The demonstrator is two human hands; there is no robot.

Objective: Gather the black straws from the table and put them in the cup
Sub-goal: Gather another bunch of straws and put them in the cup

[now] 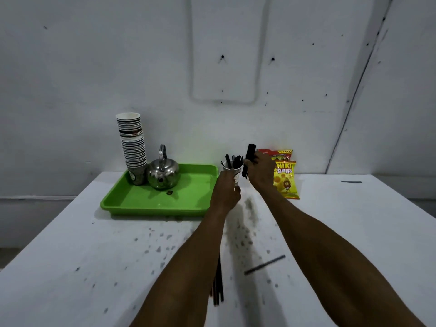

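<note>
While the left hand (225, 190) is gripping the small white paper cup (232, 172) holding black straws, its fingers are hiding the cup's base. The right hand (259, 172) is clutching a black straw bundle (249, 153) beside it. More thin black plastic straws (218, 284) are lying half hidden under the left forearm.

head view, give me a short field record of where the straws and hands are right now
cup: upright on the table, some straws already in it
left hand: gripping the cup
right hand: holding a straw bundle beside the cup
loose straws: lying on the table near the left forearm
single straw: lying between the forearms
tray: holds kettle and cup stack
</note>
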